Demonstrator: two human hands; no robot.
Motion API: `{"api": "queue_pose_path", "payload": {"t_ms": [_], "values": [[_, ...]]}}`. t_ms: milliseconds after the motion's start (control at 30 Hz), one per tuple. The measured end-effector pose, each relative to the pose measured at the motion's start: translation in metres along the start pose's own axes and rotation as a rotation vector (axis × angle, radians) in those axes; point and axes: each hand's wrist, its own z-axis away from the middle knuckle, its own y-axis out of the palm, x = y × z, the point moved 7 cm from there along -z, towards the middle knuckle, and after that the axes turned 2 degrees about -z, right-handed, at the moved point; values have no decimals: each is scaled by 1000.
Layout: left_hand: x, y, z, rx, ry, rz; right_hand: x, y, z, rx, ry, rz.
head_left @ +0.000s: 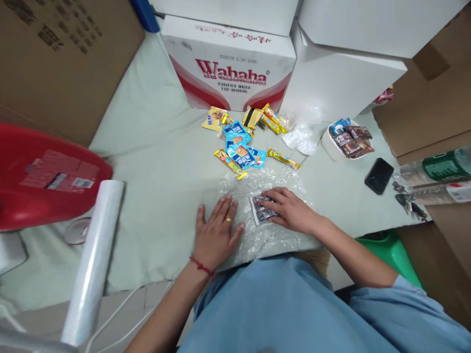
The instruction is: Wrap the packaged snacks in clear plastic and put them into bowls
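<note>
Sm. rect. pack [258,214], dark w/ pale strip along L edge, lies approx. flat, slightly skewed, amid clear plastic film [257,245]; can't tell if over or under a layer. R part hidden. Film: thin, shiny, v. crinkled, spread out to near edge of worktop [158,230].
</note>
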Motion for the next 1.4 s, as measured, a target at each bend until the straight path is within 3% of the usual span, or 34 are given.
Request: {"api": "queue_pose_path", "payload": {"t_ms": [267,467,633,800,933,1067,1167,1233,1300,1400], "values": [[4,2,3,98,11,-19,-16,-2,15,-57,71,48],[5,0,7,127,71,-44,-21,-23,6,-10,20,-95],[3,0,7,109,76,-64,-54,-55,-49,-136,217,-68],[2,-1,6,123,79,-85,-114,-82,-120,-240,566,116],[2,0,6,131,68,-81,-150,-92,-168,-267,617,173],[2,0,6,125,62,-65,-160,-88,-195,-234,685,189],[3,-1,6,128,62,-52,-159,-84,-192,-188,772,205],[3,-1,6,127,57,-41,-158,-86,-177,-158,814,234],[4,-2,6,122,49,-29,-159,-94,-148,-137,842,273],[4,-2,6,115,43,-8,-162,-111,-83,-134,865,314]]}}
